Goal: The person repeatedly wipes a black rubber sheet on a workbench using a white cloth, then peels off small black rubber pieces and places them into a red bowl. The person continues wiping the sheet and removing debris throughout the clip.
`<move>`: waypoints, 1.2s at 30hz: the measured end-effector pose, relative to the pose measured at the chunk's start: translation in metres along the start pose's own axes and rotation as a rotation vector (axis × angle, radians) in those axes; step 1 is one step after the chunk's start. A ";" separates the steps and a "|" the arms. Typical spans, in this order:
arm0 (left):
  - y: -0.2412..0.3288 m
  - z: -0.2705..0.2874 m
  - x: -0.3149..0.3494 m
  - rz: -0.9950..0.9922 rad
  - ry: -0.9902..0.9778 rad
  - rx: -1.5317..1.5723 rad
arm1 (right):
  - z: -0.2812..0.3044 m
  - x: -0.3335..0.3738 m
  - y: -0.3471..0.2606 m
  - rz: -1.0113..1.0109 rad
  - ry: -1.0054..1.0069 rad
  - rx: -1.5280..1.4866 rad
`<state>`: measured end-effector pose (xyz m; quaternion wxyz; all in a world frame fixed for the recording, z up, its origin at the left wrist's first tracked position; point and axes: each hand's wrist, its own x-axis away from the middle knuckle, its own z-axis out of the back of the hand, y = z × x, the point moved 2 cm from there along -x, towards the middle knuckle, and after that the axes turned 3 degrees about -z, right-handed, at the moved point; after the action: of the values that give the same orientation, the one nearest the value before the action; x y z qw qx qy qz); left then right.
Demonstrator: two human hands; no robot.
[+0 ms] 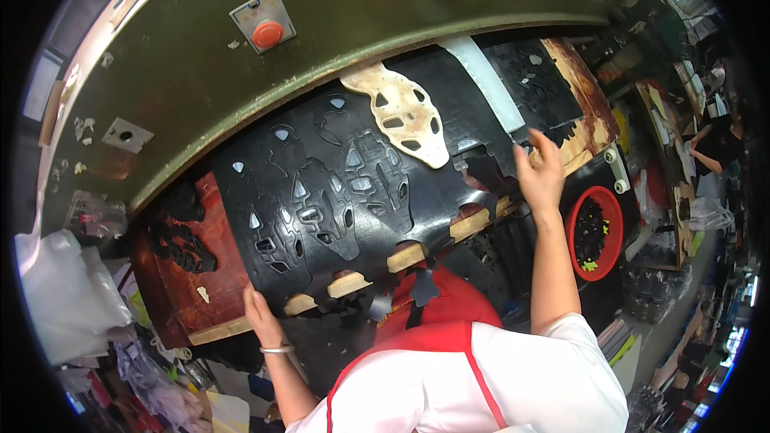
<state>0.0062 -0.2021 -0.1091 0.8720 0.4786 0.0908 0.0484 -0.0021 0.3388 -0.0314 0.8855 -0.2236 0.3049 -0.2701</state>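
Note:
A large black rubber-like sheet (pixel 241 228) with several cut outlines and holes covers most of the wooden board (pixel 220 273). My left hand (pixel 265 322) is at the sheet's near left corner, fingers close together on its edge. At the sheet's right edge my right hand (pixel 543 176) is raised with thumb and fingers apart, nothing visible between them. On the sheet, toward the back, lies a flat cream-coloured pattern plate (pixel 411 118) with several openings. A pale strip (pixel 489 84) lies behind my right hand, beside black scraps (pixel 533 84).
A green machine beam (pixel 184 104) with red push buttons (pixel 268 33) spans the back. A red bowl (pixel 618 228) holding black and yellow-green pieces stands at the right. Black offcuts (pixel 180 244) lie at the left, near clear plastic bags (pixel 68 297). Another person (pixel 714 148) is far right.

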 end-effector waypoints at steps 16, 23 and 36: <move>0.075 -0.088 0.015 -0.199 0.029 -0.879 | -0.020 0.018 -0.037 -0.406 -0.873 -0.999; 0.071 -0.081 0.033 -0.189 0.045 -0.903 | 0.074 0.009 0.063 -0.482 -0.407 -1.039; 0.062 -0.084 0.032 -0.218 0.080 -0.911 | 0.089 0.032 0.144 -1.111 -0.129 -2.154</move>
<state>0.0202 -0.0946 -0.1045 0.9890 0.0328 0.1436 0.0097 0.1276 0.4482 -0.0620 0.0231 -0.9586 0.1912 -0.2095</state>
